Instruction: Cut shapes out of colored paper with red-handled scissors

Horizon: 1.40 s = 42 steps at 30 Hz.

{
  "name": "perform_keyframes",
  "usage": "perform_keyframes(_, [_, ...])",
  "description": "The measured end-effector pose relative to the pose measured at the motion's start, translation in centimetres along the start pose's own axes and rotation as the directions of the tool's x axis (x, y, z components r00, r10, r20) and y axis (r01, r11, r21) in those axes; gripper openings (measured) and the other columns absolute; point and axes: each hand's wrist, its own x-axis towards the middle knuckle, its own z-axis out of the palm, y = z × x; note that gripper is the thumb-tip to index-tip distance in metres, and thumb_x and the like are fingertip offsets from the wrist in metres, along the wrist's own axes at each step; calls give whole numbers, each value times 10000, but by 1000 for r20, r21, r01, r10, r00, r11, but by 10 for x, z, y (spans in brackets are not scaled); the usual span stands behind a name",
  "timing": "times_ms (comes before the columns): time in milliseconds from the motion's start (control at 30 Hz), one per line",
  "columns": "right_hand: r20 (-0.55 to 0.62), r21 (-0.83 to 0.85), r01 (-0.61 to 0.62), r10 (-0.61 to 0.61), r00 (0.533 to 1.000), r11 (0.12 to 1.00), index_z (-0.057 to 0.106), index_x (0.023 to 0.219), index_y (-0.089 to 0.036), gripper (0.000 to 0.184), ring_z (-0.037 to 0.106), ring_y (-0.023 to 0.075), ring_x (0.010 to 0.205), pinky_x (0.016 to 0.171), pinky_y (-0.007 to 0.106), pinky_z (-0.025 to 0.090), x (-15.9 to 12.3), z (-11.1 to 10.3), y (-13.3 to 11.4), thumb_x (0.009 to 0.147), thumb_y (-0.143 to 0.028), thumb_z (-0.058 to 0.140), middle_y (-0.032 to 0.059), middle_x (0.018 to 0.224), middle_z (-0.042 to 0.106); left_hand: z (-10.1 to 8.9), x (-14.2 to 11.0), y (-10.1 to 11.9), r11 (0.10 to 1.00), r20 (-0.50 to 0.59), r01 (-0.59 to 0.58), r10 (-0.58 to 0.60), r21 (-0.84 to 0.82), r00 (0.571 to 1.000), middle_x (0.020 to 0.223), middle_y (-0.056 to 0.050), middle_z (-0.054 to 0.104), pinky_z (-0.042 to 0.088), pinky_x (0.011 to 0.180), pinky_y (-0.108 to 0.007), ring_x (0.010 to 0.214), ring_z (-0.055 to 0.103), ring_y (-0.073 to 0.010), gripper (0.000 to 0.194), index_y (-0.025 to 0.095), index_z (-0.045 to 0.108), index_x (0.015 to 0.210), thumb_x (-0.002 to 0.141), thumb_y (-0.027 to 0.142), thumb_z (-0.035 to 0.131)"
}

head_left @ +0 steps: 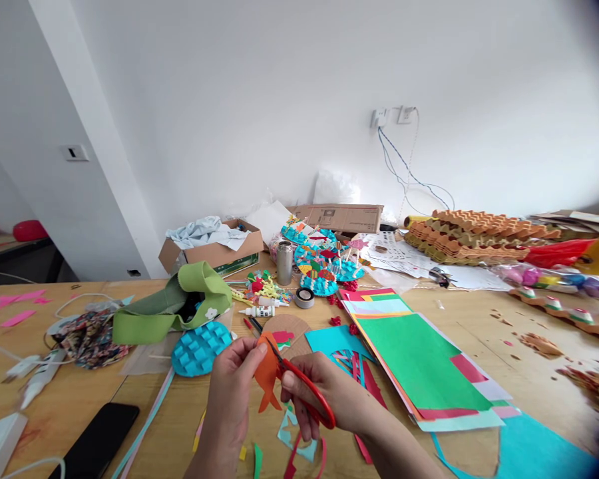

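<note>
My left hand (234, 380) pinches an orange paper fish shape (267, 372) near the middle of the table's front. My right hand (319, 392) grips red-handled scissors (309, 392), whose blades reach the upper edge of the orange paper. Just behind the hands lies a round cardboard piece (285, 329). A blue woven paper fish body (199, 347) sits left of my left hand. Cut paper scraps (294, 432) in red and pale blue lie below my hands.
A stack of coloured paper sheets (422, 359) lies to the right. Behind stand a steel flask (284, 263), a glue bottle (257, 311), a tape roll (304, 297) and a cardboard box (212, 249). A green felt bag (172, 303) and a black phone (97, 442) lie left.
</note>
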Motion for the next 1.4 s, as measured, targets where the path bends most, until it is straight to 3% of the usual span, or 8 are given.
perform_keyframes(367, [-13,-26,-22,22,1000,999,515,746,-157,677,475,94,292,336,188,352,0,1,-1,685,-828,576,-44,430,530,2,0,0,998,-19,-47,48,35,999,552,7,626,411,507,-226,516,511,-121,287,156,648,621,586,389,811])
perform_keyframes(1133, [-4,27,-18,18,1000,999,519,729,-154,641,419,66,259,307,157,347,1,1,-2,679,-781,640,-44,401,536,-1,1,-4,1000,12,-15,15,7,1000,559,4,639,409,508,-221,524,515,-119,271,152,639,643,617,370,798])
perform_keyframes(1400, [9,31,-15,15,1000,999,517,732,-157,650,425,69,258,301,154,348,1,0,-1,684,-798,619,-48,392,526,3,1,2,1000,-41,-2,2,-8,999,536,17,630,422,495,-220,510,526,-120,283,159,633,635,557,356,821])
